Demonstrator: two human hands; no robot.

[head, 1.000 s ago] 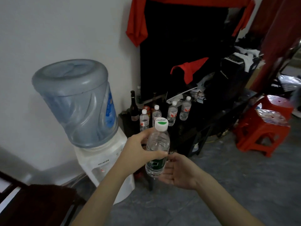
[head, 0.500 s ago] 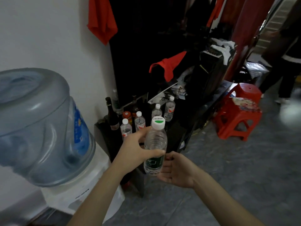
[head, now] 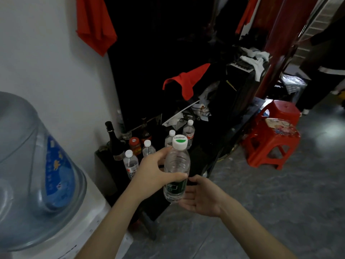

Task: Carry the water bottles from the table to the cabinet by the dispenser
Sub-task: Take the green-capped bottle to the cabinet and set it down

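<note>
Water bottle (head: pixel 176 171), upright: left hand (head: pixel 155 173) fingers gripping its middle; right hand (head: pixel 202 197) open, cupped beside its base

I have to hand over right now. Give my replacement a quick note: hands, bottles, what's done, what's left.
Left hand grips the green-label water bottle around its middle, upright, in the air in front of the black cabinet.
Right hand is open, palm up beside the bottle's base; contact can't be told.
Four small water bottles already stand on the cabinet top beside the water dispenser, near a dark wine bottle.
Left: set this bottle down with the others. The table is out of view, so any bottles remaining there are unknown.
</note>
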